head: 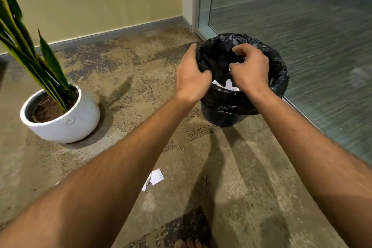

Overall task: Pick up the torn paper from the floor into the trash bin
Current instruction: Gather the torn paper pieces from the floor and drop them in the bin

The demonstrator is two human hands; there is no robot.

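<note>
A black trash bin point(279, 70) lined with a black bag stands on the floor by the glass wall. White torn paper pieces point(227, 85) lie inside it. My left hand point(191, 74) grips the bag's near-left rim. My right hand point(251, 68) hovers over the bin's opening, fingers curled, with a bit of white paper point(234, 65) showing at its fingertips. A torn white paper scrap point(156, 177) lies on the floor below my left forearm, and a tiny white bit point(58, 182) peeks out at the forearm's left edge.
A white pot point(66, 123) with a tall green plant point(24, 46) stands at the left. A yellow wall with a grey skirting runs behind. The glass wall point(302, 26) closes off the right side. Bare toes point(188, 243) show at the bottom edge.
</note>
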